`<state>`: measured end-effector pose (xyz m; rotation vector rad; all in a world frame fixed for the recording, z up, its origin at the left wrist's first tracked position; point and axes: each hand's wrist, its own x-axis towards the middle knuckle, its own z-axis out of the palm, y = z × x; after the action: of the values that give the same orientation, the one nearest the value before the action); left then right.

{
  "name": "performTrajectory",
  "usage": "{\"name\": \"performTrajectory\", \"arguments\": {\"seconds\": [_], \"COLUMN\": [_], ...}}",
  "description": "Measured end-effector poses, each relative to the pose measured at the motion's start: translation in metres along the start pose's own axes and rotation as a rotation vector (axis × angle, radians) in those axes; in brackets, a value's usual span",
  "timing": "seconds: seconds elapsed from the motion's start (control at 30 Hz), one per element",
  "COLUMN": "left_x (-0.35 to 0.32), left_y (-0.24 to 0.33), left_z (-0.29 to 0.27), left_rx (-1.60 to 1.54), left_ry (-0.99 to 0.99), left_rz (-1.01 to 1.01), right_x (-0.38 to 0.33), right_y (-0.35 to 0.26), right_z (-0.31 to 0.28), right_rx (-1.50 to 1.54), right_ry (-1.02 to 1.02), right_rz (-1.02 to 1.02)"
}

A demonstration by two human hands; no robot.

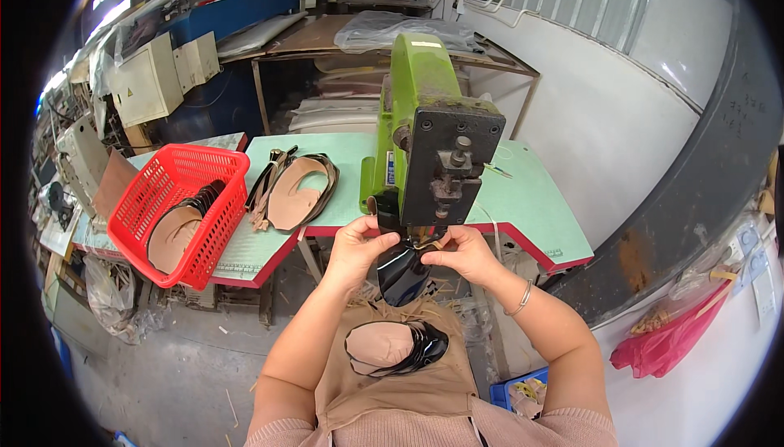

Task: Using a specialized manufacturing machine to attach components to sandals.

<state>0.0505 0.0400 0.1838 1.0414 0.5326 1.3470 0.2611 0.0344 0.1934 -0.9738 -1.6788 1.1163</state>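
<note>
Both my hands grip a glossy black shoe upper [402, 278] under the black head [449, 161] of a green machine [420, 71]. My left hand [359, 248] is closed on its left side, thumb on top. My right hand [465, 254] pinches the right edge close to the machine's working point. The exact contact there is hidden by the head and my fingers. On my brown apron [347, 382] lies a stack of black shoe uppers [429, 344] with beige lining facing up.
Left of the machine, a green-topped table [351, 149] bears more beige-lined pieces [296, 194]. A red basket [214, 239] beside them holds further pieces. A blue bin [500, 395] stands low by my right arm. A pink bag [665, 341] hangs along the white wall at right.
</note>
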Motion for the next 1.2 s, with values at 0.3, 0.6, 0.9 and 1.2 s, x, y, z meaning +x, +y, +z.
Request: {"name": "performTrajectory", "arguments": {"seconds": [0.3, 0.6, 0.9, 1.2], "left_x": [0.003, -0.025, -0.044, -0.016], "left_y": [-0.001, -0.031, -0.053, 0.002], "left_z": [-0.009, -0.011, -0.016, 0.002], "left_rx": [-0.039, -0.223, -0.131, 1.183], "left_ry": [-0.003, 0.097, 0.317, 0.004], "left_rz": [-0.034, 0.017, 0.122, 0.658], "right_x": [-0.004, -0.005, 0.018, 0.025], "right_y": [0.002, -0.032, -0.047, -0.040], "right_z": [0.008, 0.007, 0.012, 0.012], "right_rx": [0.012, -0.080, -0.261, -0.305], "right_ry": [0.025, -0.015, -0.133, -0.137], "right_rz": [0.001, 0.116, -0.099, -0.190]}}
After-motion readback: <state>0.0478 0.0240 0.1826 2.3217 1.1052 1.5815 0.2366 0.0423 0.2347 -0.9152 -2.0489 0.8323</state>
